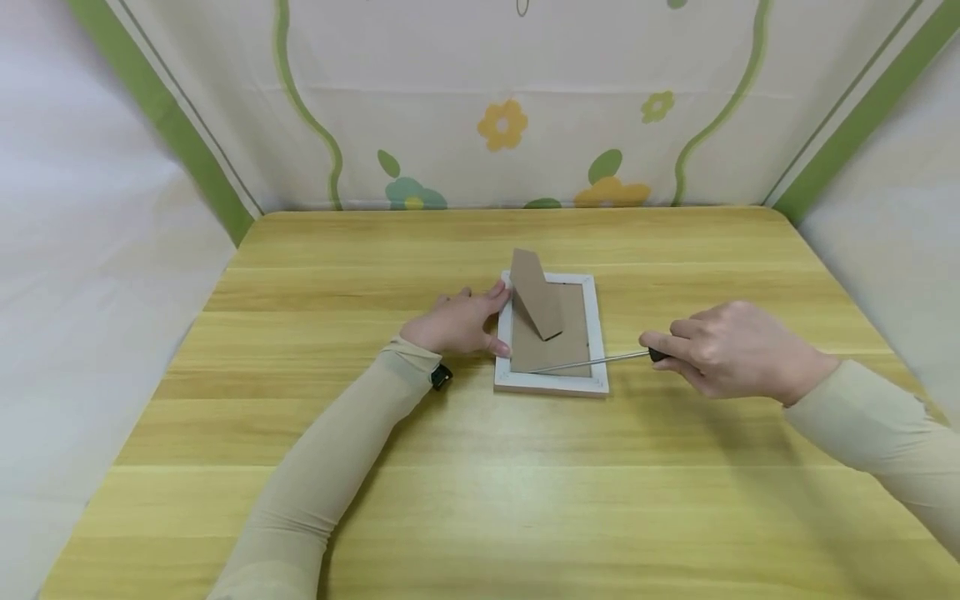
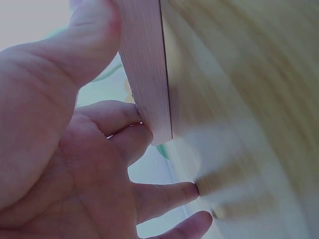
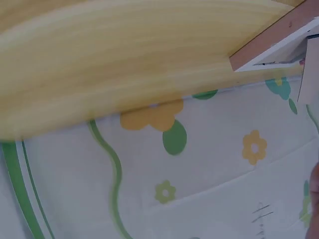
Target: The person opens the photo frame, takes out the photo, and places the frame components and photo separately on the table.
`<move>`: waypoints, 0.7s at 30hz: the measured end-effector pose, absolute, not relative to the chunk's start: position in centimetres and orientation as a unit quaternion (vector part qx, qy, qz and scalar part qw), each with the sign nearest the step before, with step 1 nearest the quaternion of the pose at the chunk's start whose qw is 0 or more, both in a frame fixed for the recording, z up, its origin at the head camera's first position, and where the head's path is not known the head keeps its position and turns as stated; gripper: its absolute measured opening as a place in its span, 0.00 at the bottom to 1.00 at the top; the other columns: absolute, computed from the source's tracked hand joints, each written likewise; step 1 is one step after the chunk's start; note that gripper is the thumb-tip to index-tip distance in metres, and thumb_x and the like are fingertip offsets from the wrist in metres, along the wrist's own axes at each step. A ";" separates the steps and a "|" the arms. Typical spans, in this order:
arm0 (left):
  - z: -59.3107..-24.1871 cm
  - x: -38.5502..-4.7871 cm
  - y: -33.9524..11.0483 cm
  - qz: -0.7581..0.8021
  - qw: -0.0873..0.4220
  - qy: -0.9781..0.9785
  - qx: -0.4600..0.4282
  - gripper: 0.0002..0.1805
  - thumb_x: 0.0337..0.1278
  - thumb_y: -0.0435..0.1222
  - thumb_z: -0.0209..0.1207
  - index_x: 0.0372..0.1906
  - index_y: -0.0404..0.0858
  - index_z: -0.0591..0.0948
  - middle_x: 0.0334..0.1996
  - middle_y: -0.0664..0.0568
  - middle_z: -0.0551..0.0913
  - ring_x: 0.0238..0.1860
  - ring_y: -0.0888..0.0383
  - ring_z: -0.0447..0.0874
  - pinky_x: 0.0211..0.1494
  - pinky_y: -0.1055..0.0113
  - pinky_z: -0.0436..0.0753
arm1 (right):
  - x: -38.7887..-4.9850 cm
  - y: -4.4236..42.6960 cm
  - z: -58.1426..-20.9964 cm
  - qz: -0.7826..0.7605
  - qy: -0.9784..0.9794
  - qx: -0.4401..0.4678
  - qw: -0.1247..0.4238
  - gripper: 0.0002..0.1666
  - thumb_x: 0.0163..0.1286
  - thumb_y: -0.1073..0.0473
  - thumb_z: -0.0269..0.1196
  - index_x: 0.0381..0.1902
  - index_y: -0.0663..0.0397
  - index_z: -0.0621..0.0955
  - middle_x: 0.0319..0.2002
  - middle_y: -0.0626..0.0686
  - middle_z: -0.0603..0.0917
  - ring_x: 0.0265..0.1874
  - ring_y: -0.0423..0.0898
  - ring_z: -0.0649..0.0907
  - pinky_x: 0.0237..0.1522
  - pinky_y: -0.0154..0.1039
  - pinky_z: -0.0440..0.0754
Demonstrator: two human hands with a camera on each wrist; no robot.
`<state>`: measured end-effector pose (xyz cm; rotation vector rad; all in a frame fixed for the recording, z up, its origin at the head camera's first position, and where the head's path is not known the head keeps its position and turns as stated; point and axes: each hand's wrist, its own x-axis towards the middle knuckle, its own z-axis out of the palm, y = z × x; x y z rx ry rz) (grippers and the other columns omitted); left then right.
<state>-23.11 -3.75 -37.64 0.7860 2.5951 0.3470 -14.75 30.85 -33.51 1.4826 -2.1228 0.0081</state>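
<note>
A white-rimmed picture frame lies back side up on the table, its brown backing board showing and its brown easel stand tilted up. My left hand presses against the frame's left side with thumb and fingertips. In the left wrist view, that hand's palm faces the frame's side edge, and two outer fingers reach down to the tabletop. My right hand grips the black handle of a screwdriver. Its thin metal shaft crosses the frame's right rim, with the tip near the lower-left inner edge.
The wooden table extends all around the frame. Behind it hangs a white curtain with printed flowers and green bands. White sheets flank the table. A black strap piece sits at the left wrist.
</note>
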 end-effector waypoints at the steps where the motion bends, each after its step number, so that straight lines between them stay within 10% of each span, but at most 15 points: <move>1: -37.6 -23.1 -3.8 0.125 0.203 0.929 0.282 0.57 0.51 0.61 0.64 0.80 0.51 0.44 0.78 0.59 0.40 0.73 0.29 0.46 0.72 0.35 0.44 | -14.8 30.9 -33.5 0.008 -0.793 0.548 0.267 0.22 0.79 0.46 0.45 0.35 0.51 0.79 0.15 0.38 0.60 0.11 0.32 0.57 0.11 0.28 0.53; 13: -37.4 -23.2 -3.8 0.127 0.201 0.928 0.286 0.57 0.52 0.61 0.63 0.80 0.51 0.44 0.78 0.59 0.40 0.73 0.29 0.46 0.71 0.34 0.45 | -16.2 33.2 -31.0 0.101 -0.875 0.380 0.283 0.21 0.73 0.47 0.60 0.42 0.61 0.87 0.28 0.54 0.88 0.19 0.47 0.84 0.21 0.48 0.80; 21: -37.5 -23.2 -3.9 0.132 0.209 0.926 0.286 0.57 0.52 0.61 0.63 0.80 0.50 0.44 0.78 0.59 0.40 0.73 0.29 0.45 0.72 0.34 0.45 | -17.7 34.7 -31.9 0.116 -0.990 0.076 -0.034 0.30 0.80 0.42 0.43 0.43 0.67 0.73 0.23 0.54 0.73 0.21 0.50 0.72 0.25 0.45 0.69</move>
